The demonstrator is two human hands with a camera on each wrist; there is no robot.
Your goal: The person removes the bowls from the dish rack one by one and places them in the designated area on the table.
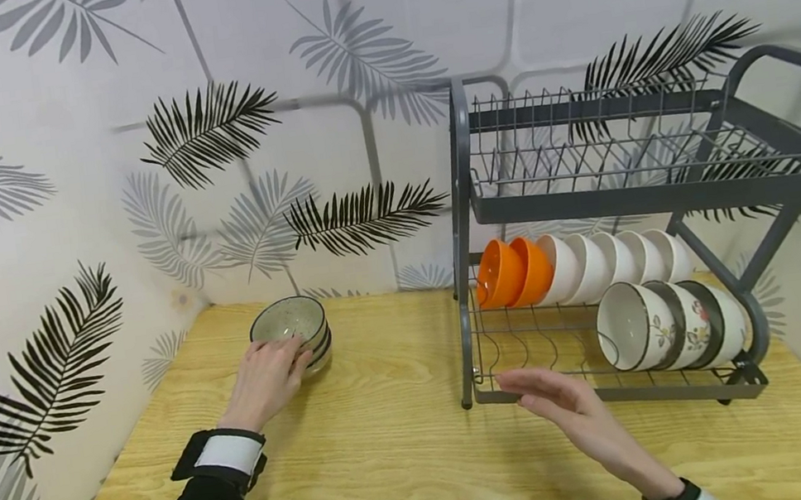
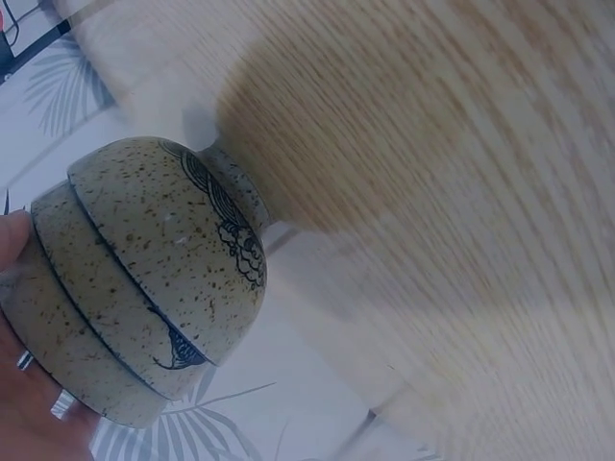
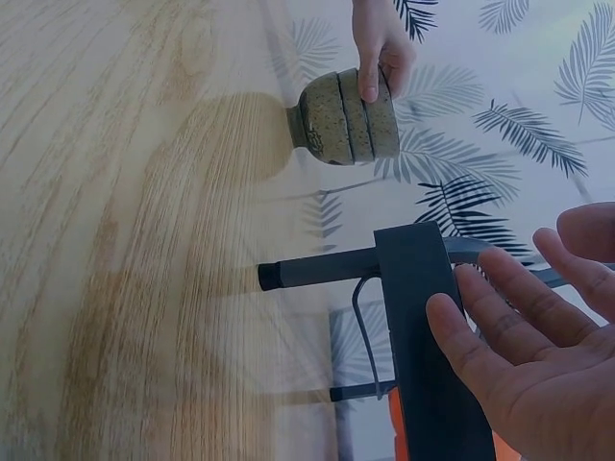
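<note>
A stack of speckled beige-green bowls (image 1: 287, 320) with dark rims stands at the left of the table, close to the wall. My left hand (image 1: 266, 381) pinches the rim of the top bowl, thumb on its outer side. From the left wrist view, the stacked bowls (image 2: 163, 250) show brown flecks and a dark blue drawn pattern, and the thumb (image 2: 12, 238) lies against a rim. My right hand (image 1: 574, 416) hovers before the front left of the dish rack (image 1: 613, 395), fingers extended and holding nothing; the right wrist view shows its spread fingers (image 3: 509, 327) beside the rack's dark bar.
The grey two-tier rack fills the right side. Its lower tier holds orange bowls (image 1: 499, 275), several white bowls (image 1: 615, 261) and floral bowls (image 1: 631, 326). The upper tier (image 1: 586, 169) is bare wire. Leaf-patterned walls (image 1: 358, 147) bound the wooden table (image 1: 380, 453) behind and left.
</note>
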